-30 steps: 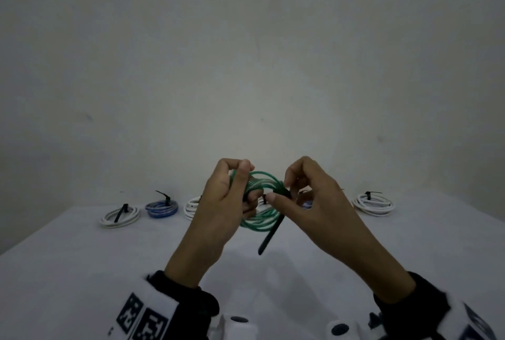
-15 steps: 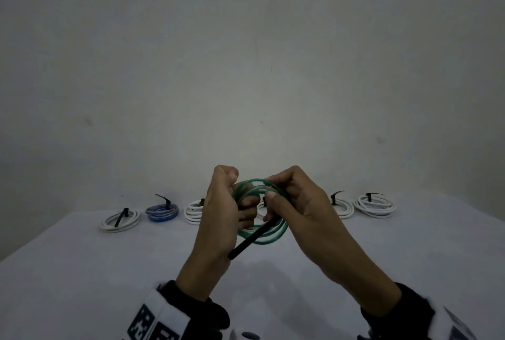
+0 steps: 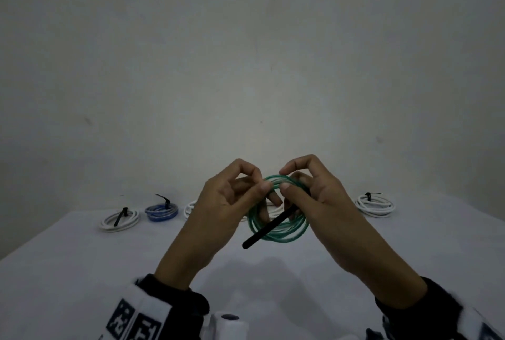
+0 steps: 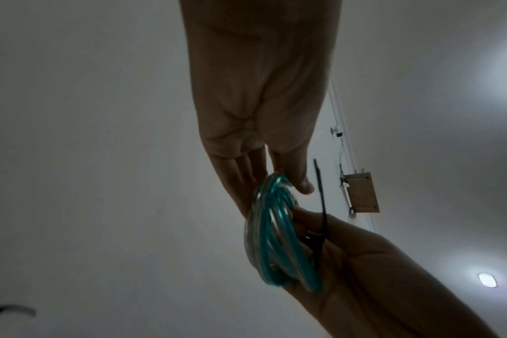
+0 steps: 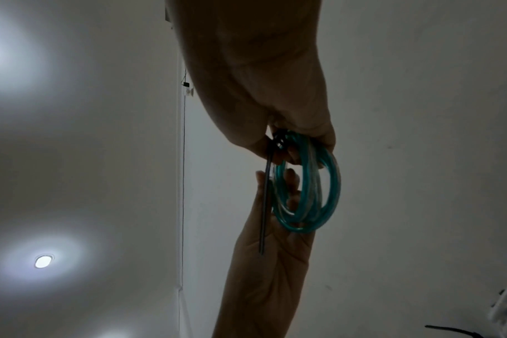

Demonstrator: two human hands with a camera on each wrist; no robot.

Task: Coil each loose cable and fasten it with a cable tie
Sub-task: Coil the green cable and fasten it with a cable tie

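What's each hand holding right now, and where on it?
Left hand pinches the green coil at its top. Right hand grips the coil's upper right, where the black tie wraps it; the tie's tail hangs free.

Bare indoor room: plain white wall (image 3: pixel 246 52), white table (image 3: pixel 68 271), recessed ceiling lights (image 5: pixel 43 261).

The cable tie's (image 3: pixel 269 229) head end is hidden behind the right hand (image 3: pixel 322 197). One white coil (image 3: pixel 191 207) on the table is partly hidden behind the left hand (image 3: pixel 226 200).
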